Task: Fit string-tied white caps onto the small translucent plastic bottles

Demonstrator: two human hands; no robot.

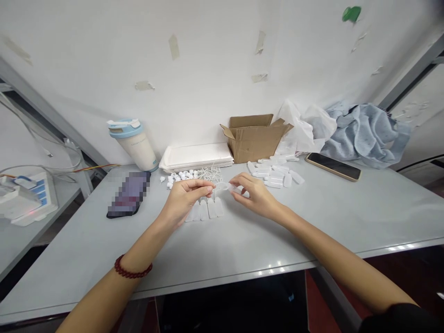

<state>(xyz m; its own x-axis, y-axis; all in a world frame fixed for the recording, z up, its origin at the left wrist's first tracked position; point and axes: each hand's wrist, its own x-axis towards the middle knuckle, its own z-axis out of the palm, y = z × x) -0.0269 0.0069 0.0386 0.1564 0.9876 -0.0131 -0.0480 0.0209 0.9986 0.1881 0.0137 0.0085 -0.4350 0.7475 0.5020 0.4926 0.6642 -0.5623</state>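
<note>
My left hand [189, 196] is closed in a pinch at the end of a thin, pale curved strip [221, 186], perhaps a tube. On the other side my right hand [255, 194] has its fingertips closed round a small translucent plastic piece [234, 188] that meets the strip. Beneath and between the hands lie several flat translucent plastic pieces with narrow necks [204, 210], side by side in a row. Just behind are a heap of thin white strips [210, 173] and a cluster of small white caps [182, 176]. More translucent pieces [276, 174] lie piled beyond my right hand.
Along the wall stand a tumbler [133, 145], a stack of white trays [197, 156] and an open cardboard box [256, 141]. A white plastic bag [305, 127] and blue cloth [369, 132] lie at right. Phones rest at left [129, 194] and right [333, 166].
</note>
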